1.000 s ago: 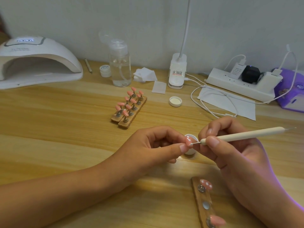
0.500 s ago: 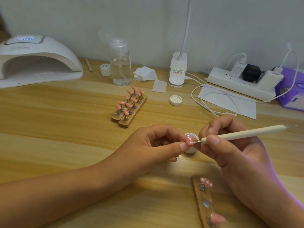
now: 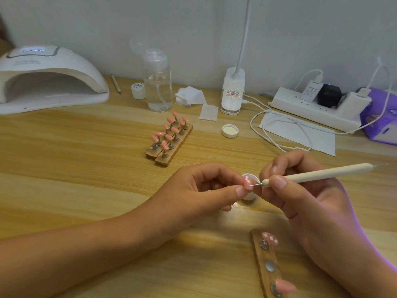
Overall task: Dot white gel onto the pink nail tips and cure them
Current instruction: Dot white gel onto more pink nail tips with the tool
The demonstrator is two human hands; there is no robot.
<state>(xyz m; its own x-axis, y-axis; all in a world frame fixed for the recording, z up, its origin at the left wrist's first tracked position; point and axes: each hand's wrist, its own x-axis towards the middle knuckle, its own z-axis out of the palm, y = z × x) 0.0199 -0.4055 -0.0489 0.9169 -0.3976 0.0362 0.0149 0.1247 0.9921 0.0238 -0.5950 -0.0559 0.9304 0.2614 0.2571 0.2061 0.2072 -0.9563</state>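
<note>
On the table (image 3: pixel 64 168), back left: curing lamp (image 3: pixel 49 82). Along the wall to its right: jar (image 3: pixel 138 90), bottle (image 3: pixel 158 87), wipes (image 3: pixel 189 95), desk lamp (image 3: pixel 233 91), power strip (image 3: pixel 311 110). Before the bottle: two racks (image 3: pixel 169 147), cap (image 3: pixel 230 130) to their right. Nearer: tip (image 3: pixel 247 182) in left hand (image 3: pixel 197 190), tool (image 3: pixel 322 173) in right hand (image 3: pixel 305 203), meeting over a pot (image 3: pixel 250 197). Nearest, beside the right wrist: third rack (image 3: pixel 265 254).

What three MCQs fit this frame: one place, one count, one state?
1. Where is the white dome-shaped curing lamp? A far left of the wooden table; B far right; C centre.
2. How many pink nail tips sit on the near wooden strip? A one; B two; C four.
3. The right hand is: A flat and empty; B gripping the cream dotting pen; C lifting a bottle.
Key: A, it sits at the left edge; B, one dotted tip, one plain; B, fingers curl round the pen.
</note>
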